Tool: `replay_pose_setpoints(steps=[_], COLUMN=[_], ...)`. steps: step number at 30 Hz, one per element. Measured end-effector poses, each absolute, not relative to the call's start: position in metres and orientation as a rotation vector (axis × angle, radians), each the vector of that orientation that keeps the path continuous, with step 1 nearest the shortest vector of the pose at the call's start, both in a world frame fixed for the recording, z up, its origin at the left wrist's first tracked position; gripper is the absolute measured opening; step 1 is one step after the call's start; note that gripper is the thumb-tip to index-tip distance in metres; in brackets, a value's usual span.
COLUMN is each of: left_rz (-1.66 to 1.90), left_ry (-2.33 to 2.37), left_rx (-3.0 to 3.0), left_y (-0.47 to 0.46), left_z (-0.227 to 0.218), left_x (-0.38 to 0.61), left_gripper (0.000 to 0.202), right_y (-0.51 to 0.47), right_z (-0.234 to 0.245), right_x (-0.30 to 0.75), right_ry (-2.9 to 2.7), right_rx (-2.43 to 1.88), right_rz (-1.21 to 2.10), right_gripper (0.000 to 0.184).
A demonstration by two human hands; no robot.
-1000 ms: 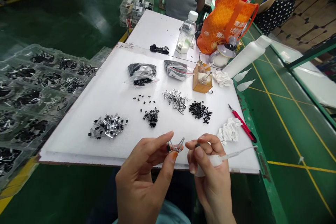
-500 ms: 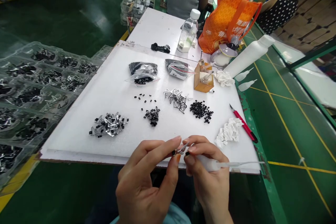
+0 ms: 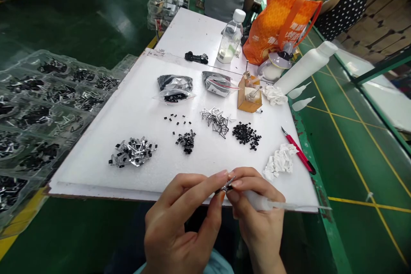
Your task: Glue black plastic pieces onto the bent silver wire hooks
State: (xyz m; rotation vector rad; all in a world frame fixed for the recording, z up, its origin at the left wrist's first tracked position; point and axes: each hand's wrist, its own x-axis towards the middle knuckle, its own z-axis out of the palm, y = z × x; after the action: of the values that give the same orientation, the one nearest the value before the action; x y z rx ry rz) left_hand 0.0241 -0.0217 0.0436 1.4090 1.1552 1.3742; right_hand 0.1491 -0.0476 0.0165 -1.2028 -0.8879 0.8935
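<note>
Left hand (image 3: 184,222) pinches metal clip (image 3: 230,182) above near edge of table (image 3: 93,171). Right hand (image 3: 260,222) grips bottle (image 3: 259,201), pinches black cap (image 3: 229,188) at clip. Clip pile (image 3: 136,152) lies farther left.

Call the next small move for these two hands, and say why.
Probably ease the small black piece in the right hand onto the metal clip in the left hand. The fingertips of both hands meet there, parts together, while the squeeze bottle tucked in the right hand's grip points its nozzle away. Fingers hide whether it's seated.
</note>
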Motion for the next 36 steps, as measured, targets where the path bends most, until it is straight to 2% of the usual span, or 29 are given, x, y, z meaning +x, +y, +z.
replay_pose_setpoints(steps=[10, 17, 22, 28, 32, 34, 36], left_rz=[1.322, 1.417, 1.383, 1.188, 1.058, 0.994, 0.974], left_ry=[1.121, 0.915, 0.958, 1.083, 1.063, 1.042, 1.074], left_rx=[1.564, 1.763, 1.66, 1.235, 0.784, 0.599, 0.495], left_y=[-0.02, -0.013, -0.014, -0.018, -0.009, -0.004, -0.002], left_z=[0.044, 0.034, 0.033, 0.034, 0.032, 0.032, 0.036], left_x=[0.019, 0.016, 0.018, 0.02, 0.016, 0.015, 0.015], left_gripper=[0.061, 0.052, 0.051, 0.042, 0.025, 0.026, 0.032], right_y=[-0.046, -0.045, -0.043, -0.048, -0.02, 0.014, 0.056], right_z=[0.017, 0.015, 0.016, 0.012, 0.007, 0.007, 0.012], right_x=[0.149, 0.153, 0.152, 0.148, 0.178, 0.209, 0.243], right_ry=[-0.816, -0.805, -0.815, -0.95, -1.004, -1.031, -1.143], right_rx=[-1.144, -1.08, -1.093, -1.189, -1.218, -1.35, -1.563], right_rz=[0.917, 1.018, 1.028, 0.866, 0.822, 0.644, 0.322], right_gripper=[0.021, 0.025, 0.027, 0.042, 0.031, 0.03, 0.042])
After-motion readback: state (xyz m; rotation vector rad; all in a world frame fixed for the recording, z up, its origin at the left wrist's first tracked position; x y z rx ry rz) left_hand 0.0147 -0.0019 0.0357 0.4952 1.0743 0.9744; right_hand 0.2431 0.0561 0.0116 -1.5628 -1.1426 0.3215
